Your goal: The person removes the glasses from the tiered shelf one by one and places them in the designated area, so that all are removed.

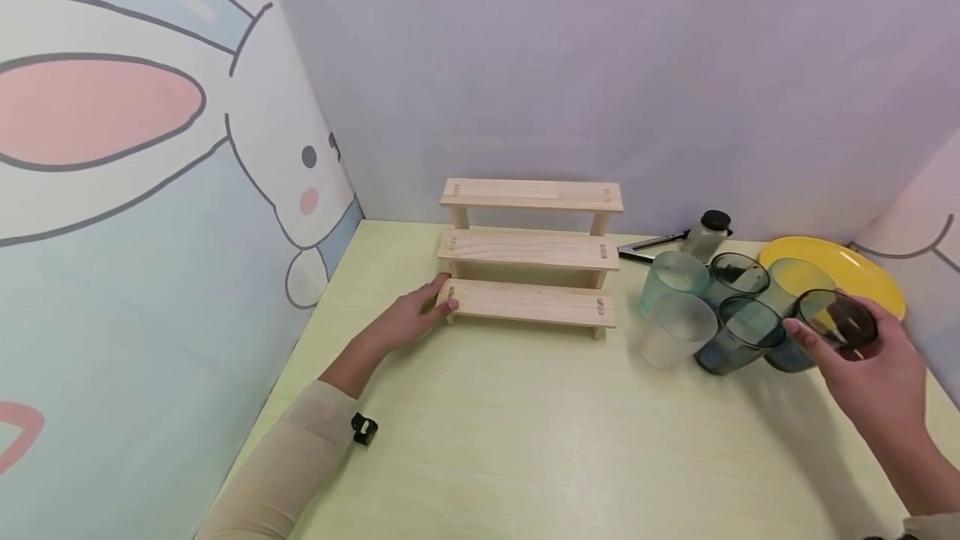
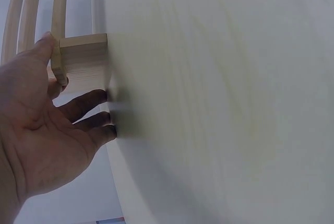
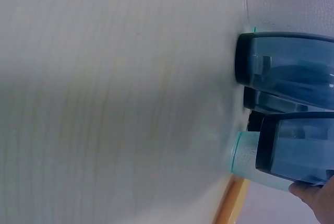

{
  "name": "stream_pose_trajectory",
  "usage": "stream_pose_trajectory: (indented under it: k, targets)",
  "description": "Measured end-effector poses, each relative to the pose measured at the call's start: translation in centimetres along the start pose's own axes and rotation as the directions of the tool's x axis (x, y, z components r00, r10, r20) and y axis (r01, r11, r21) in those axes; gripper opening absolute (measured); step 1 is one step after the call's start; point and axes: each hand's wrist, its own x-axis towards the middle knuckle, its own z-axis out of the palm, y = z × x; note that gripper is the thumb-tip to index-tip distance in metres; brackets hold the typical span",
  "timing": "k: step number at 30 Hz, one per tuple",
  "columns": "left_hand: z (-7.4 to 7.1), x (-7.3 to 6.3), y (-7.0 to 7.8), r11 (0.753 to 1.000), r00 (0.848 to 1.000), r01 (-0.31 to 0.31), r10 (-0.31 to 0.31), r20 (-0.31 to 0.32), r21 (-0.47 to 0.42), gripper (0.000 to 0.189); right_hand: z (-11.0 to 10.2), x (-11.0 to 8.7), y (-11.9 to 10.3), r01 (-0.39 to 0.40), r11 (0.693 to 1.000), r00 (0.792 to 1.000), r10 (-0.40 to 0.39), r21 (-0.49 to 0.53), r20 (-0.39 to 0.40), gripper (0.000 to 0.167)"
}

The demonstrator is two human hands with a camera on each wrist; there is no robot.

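Note:
A three-step wooden shelf (image 1: 534, 302) stands against the back wall. At the left end of its lowest step, my left hand (image 1: 408, 319) pinches the board between thumb and index finger; the other fingers reach toward the tabletop in the left wrist view. My right hand (image 1: 881, 365) grips a dark blue-grey drinking glass (image 3: 305, 148), which sits tilted, its base a little above the table. Close beside it stand another dark glass (image 1: 738, 344), a dark one behind (image 1: 738, 277), a frosted clear glass (image 1: 675, 332) and two pale green glasses (image 1: 675, 273), one partly hidden.
Behind the glasses lies a yellow plate (image 1: 873, 269) near the right wall. A small jar with a black lid (image 1: 703, 238) stands at the back, with metal-and-black tongs (image 1: 648, 247) lying beside it. A rabbit-printed wall (image 1: 187, 273) bounds the left side.

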Motion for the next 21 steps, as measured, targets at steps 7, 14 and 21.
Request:
stream_pose_trajectory:
  k: [7,14,21]
  targets:
    - [0.2,0.1,-0.2,1.0,1.0,0.002,-0.002,0.003,-0.001,0.091,0.3,-0.3,1.3,-0.039,0.999,0.999,0.038,0.027,0.035,0.076]
    - [0.2,0.0,-0.3,1.0,1.0,-0.004,0.004,0.007,0.0,0.092,0.5,-0.5,2.6,-0.079,0.996,0.994,0.082,-0.034,0.073,0.081]
    - [0.1,0.1,-0.3,1.0,1.0,0.0,0.0,-0.001,0.007,0.092,0.6,-0.1,3.8,-0.03,0.997,0.995,0.023,0.073,0.095,0.077]
